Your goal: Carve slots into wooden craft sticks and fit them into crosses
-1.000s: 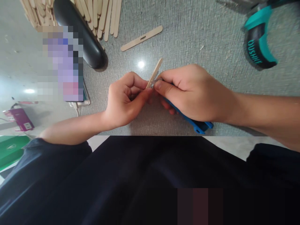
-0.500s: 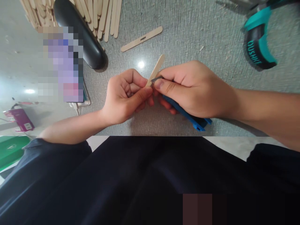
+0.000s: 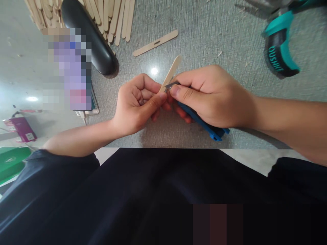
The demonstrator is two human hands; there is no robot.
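Note:
My left hand (image 3: 141, 102) pinches a wooden craft stick (image 3: 171, 72) near its lower end, between thumb and forefinger. The stick slants up and to the right. Closed around a blue utility knife (image 3: 201, 122) is my right hand (image 3: 212, 97), its thumb near the blade (image 3: 171, 85). The blade lies against the middle part of the stick, just above my left thumb. Fingers hide the stick's lower end and much of the knife handle. Beyond my hands, a second craft stick (image 3: 167, 38) with a small slot cut in its middle lies on the table.
Many craft sticks (image 3: 119, 20) are heaped at the back left beside a black oblong case (image 3: 89, 37). A phone with a cable (image 3: 95, 103) lies at left, partly blurred out. A teal-and-black tool handle (image 3: 281, 47) rests at the back right. A purple power strip (image 3: 24, 129) is far left.
The stick in my left hand has tilted slightly and its tip sits a little higher. The knife blade has shifted slightly along with it. Both hands keep their grip.

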